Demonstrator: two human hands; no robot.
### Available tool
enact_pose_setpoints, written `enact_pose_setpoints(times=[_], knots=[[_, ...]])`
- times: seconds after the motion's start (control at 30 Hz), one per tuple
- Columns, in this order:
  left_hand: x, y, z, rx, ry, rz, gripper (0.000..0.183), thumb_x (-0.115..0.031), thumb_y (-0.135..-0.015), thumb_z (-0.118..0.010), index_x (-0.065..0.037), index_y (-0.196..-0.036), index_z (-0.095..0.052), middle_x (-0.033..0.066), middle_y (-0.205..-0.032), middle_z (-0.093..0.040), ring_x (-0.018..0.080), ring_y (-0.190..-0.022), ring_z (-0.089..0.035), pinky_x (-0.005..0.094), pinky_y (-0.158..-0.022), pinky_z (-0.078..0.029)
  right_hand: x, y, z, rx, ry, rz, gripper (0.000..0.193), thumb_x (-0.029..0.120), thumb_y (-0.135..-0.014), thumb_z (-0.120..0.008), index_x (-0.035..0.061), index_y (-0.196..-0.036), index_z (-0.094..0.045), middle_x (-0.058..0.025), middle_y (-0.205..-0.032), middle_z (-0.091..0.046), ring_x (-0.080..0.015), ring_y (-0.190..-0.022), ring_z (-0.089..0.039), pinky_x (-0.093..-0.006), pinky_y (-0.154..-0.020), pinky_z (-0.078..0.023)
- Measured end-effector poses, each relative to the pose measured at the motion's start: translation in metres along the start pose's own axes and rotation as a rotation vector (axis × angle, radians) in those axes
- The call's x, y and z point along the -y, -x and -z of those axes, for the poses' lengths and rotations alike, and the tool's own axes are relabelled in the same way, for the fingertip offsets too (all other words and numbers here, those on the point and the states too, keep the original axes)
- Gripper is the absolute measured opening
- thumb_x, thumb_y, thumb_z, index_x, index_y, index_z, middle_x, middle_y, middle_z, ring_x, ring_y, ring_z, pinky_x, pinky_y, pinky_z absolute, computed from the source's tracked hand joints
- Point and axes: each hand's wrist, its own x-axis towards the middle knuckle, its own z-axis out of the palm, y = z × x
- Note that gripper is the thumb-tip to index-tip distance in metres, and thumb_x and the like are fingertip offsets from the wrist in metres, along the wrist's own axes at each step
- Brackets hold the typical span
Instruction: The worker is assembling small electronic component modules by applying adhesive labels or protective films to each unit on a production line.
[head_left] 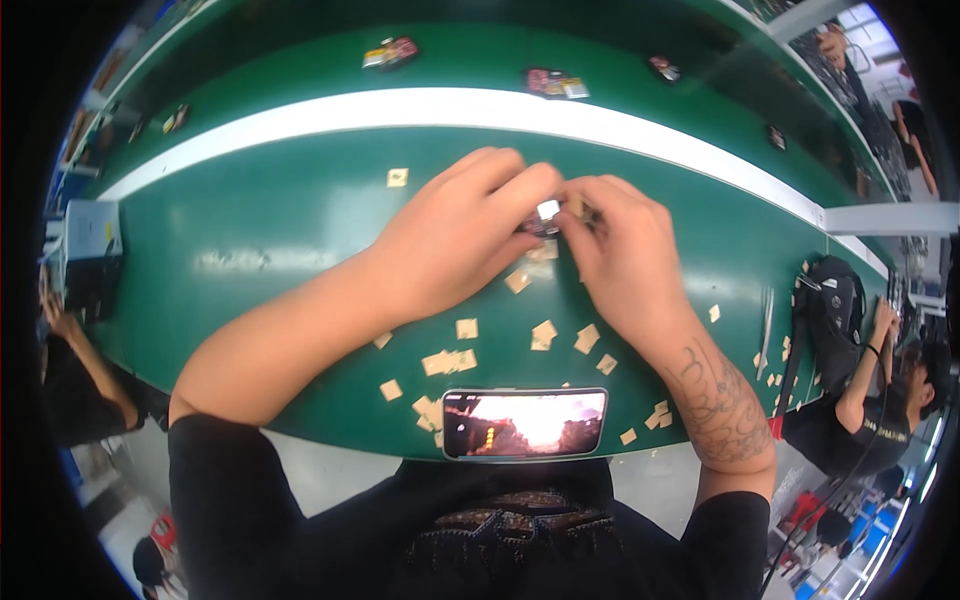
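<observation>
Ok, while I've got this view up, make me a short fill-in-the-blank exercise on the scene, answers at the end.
1. The worktop under the person's hands is coloured ____.
2. The left hand and right hand meet at a small part; the long strip beyond them is coloured ____.
3. The tattooed forearm is the person's ____ one.
4. The phone on the near side has its screen switched ____.

Missing words: green; white; right; on.
</observation>
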Motion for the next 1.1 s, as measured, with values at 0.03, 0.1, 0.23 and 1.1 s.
enact_pose_setpoints(times=[0.03,0.1,0.23,1.1], knots=[[-0.002,0.001,-0.003,-0.001,-0.004,0.015,0.046,-0.005,-0.080,-0.088,-0.006,-0.120,-0.064,0.0122,-0.109,-0.065,0.0374,-0.104,-0.064,0.0457,-0.088,-0.055,0.000,0.001,0.001,-0.031,0.091,0.032,0.017,0.000,-0.091,-0.076,0.0008,-0.108,-0.075,-0.0167,-0.096,-0.075,-0.0374,-0.088,-0.075,-0.0451,-0.077,-0.059],[0.001,0.001,-0.008,-0.069,0.019,-0.011,0.048,-0.004,-0.079,-0.088,-0.006,-0.120,-0.063,0.0122,-0.108,-0.065,0.0375,-0.103,-0.064,0.0462,-0.087,-0.055,0.002,-0.001,0.000,-0.028,0.102,0.045,0.016,0.000,-0.089,-0.076,0.0009,-0.106,-0.076,-0.0160,-0.094,-0.075,-0.0371,-0.087,-0.075,-0.0452,-0.077,-0.059],[0.003,0.003,-0.005,-0.046,0.008,-0.030,0.049,-0.003,-0.078,-0.089,-0.006,-0.119,-0.063,0.0126,-0.108,-0.065,0.0375,-0.103,-0.065,0.0463,-0.087,-0.055,0.003,-0.004,-0.001,-0.034,0.163,0.076,0.013,0.001,-0.088,-0.077,0.0013,-0.101,-0.077,-0.0144,-0.091,-0.074,-0.0363,-0.084,-0.075,-0.0447,-0.076,-0.059],[0.110,-0.153,0.014,-0.031,-0.204,0.331,0.032,-0.025,-0.096,-0.077,-0.008,-0.123,-0.075,0.0115,-0.086,-0.073,0.0222,-0.080,-0.071,0.0391,-0.078,-0.056,-0.030,-0.013,0.024,-0.296,-0.172,0.062,0.019,0.018,-0.107,-0.063,0.0003,-0.113,-0.067,-0.0155,-0.077,-0.068,-0.0333,-0.070,-0.067,-0.0436,-0.069,-0.052]])
